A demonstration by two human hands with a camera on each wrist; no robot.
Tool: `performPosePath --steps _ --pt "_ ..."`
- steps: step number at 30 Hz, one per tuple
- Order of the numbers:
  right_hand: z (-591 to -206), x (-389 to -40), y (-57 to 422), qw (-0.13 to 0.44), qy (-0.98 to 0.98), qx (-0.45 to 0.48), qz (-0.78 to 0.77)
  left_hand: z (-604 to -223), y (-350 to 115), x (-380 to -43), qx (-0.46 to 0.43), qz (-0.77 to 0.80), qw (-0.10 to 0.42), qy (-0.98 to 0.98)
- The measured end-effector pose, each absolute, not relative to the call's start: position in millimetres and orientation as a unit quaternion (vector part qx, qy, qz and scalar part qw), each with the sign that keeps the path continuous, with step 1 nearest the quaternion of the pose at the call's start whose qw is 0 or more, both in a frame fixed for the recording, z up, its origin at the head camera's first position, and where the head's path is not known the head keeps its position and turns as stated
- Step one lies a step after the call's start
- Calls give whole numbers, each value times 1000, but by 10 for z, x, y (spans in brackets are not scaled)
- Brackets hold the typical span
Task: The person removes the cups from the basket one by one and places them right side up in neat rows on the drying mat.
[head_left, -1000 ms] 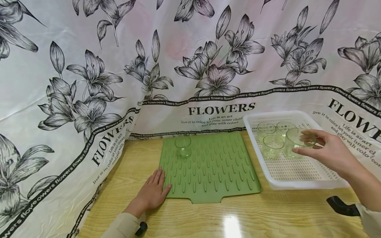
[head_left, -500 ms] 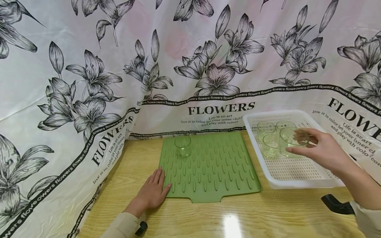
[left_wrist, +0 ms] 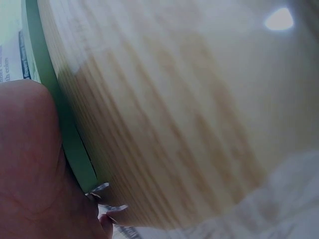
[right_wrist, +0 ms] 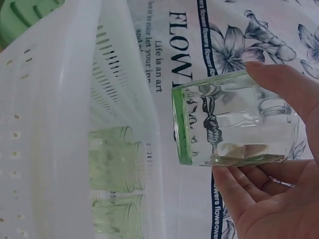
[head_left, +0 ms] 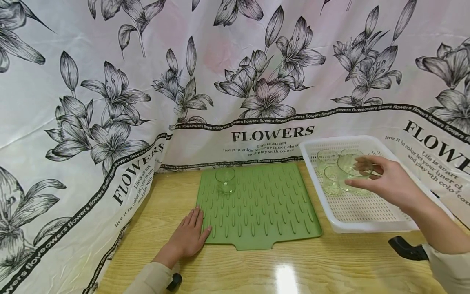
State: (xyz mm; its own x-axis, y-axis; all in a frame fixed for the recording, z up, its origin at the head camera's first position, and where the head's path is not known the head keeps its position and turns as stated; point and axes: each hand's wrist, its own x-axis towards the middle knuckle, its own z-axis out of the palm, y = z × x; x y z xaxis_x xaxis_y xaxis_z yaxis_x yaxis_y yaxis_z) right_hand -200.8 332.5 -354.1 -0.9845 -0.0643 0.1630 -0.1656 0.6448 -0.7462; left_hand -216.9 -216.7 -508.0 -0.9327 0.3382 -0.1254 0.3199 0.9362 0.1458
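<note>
one glass [right_wrist: 234, 119] | mouth up | long axis near-vertical | right fingers [right_wrist: 232, 191] gripping

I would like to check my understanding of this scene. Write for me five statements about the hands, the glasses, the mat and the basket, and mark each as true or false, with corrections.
1. The right hand holds a clear glass. True.
2. The left hand rests at the left edge of the green mat. True.
3. Three glasses are on the green mat. False: only one glass is there.
4. Several other glasses are in the white basket. True.
5. The green mat lies inside the white basket. False: it lies beside it, on the wooden table.
</note>
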Motion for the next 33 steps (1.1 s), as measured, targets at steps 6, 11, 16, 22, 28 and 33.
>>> performPosePath --steps 6,11,16,22,28,33 --pt "-3535 -2023 3263 56 -900 68 426 -5137 -2186 -2192 169 54 73 981" --pt "-3522 -2030 3236 52 -897 70 434 -5141 -2187 -2192 170 53 74 981" --pt "-3484 -2040 3189 59 -897 76 432 -5120 -2184 -2188 168 53 73 982" --pt "-3452 -2061 3102 70 -898 81 427 -5111 -2182 -2185 168 52 72 982" --pt "-3396 -2065 3024 56 -894 85 437 -5115 -2182 -2185 168 56 74 981" --pt "-3340 -2079 2954 51 -897 83 432 -5112 -2182 -2188 167 58 72 982"
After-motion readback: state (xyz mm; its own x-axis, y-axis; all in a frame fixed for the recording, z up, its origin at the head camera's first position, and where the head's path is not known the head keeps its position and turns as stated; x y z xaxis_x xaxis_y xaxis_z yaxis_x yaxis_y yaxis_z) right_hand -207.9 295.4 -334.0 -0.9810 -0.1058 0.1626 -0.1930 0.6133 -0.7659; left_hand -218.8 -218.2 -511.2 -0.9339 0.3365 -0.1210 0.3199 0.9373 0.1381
